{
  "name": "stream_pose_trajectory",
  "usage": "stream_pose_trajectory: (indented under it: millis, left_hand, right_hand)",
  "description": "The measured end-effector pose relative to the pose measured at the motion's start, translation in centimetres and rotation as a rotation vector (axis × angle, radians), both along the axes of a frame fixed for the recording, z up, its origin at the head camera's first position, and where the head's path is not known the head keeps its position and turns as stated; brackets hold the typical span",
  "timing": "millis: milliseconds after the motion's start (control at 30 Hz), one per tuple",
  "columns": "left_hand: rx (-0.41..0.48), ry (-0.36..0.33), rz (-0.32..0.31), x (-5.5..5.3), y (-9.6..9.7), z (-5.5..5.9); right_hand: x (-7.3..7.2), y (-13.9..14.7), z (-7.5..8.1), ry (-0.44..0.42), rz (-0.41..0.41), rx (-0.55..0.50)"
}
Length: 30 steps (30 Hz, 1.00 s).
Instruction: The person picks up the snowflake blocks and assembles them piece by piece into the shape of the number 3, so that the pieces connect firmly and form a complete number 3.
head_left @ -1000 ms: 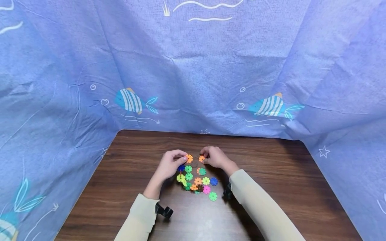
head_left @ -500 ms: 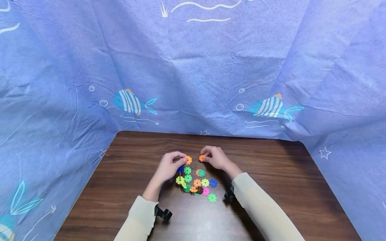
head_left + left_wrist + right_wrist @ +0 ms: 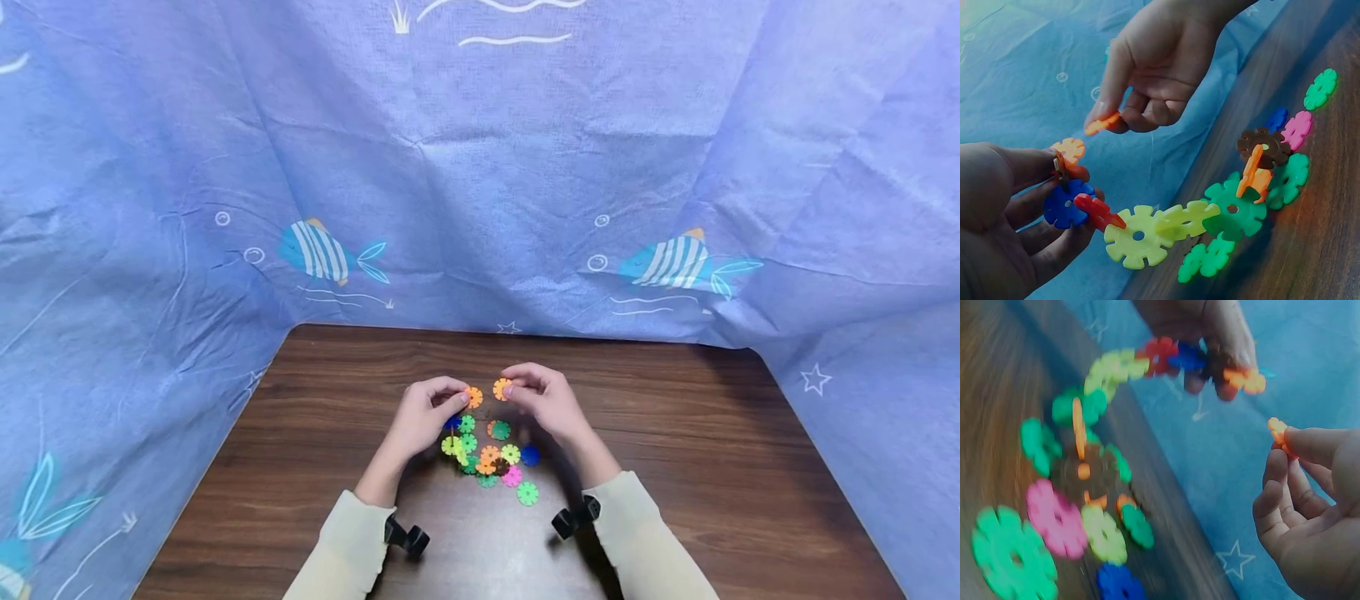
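A chain of slotted plastic snowflake discs rises into my left hand, whose thumb and fingers pinch it near the top. At that end sit an orange disc and a brown disc. Below them follow a blue disc, a red disc, yellow discs and a green disc. My right hand pinches a separate orange disc between thumb and index finger. A small gap separates the two orange discs. Part of the brown disc is hidden by the left fingers.
Several discs lie on the wooden table close to the chain: pink, light green, yellow, blue, and green over orange. Blue fish-print cloth hangs behind the table.
My right wrist has turned and its forearm has swung inward, so the orange disc it holds faces the head camera more. My left hand has shifted slightly right with the chain end.
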State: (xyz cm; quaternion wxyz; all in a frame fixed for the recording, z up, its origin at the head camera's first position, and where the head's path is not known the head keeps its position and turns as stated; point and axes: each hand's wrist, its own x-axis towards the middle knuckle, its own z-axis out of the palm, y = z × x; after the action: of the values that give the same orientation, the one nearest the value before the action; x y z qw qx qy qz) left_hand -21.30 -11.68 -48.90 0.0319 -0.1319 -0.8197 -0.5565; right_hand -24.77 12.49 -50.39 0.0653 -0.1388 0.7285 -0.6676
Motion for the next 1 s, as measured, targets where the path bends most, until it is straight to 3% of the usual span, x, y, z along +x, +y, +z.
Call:
stream_pose_trajectory:
  millis: [133, 300, 567, 767, 1000]
  left_hand:
    - [0.007, 0.024, -0.004, 0.1, 0.3, -0.1]
    - [0.007, 0.035, -0.006, 0.1, 0.5, -0.1]
    - [0.001, 0.033, -0.007, 0.1, 0.4, 0.5]
    - [-0.003, 0.031, -0.005, 0.2, 0.3, 0.3]
    - [-0.014, 0.039, 0.009, 0.3, 0.3, 0.4]
  right_hand:
    - [1.0, -0.2, 0.2, -0.035, 0.019, -0.099]
    - [1.9, -0.4, 0.5, -0.05, 0.025, -0.106]
    - [2.2, -0.8, 0.5, -0.032, 0.081, -0.104]
    - [2.4, -1.0, 0.3, -0.087, 0.036, -0.138]
    - [2.6, -1.2, 0.4, -0.163, 0.066, -0.195]
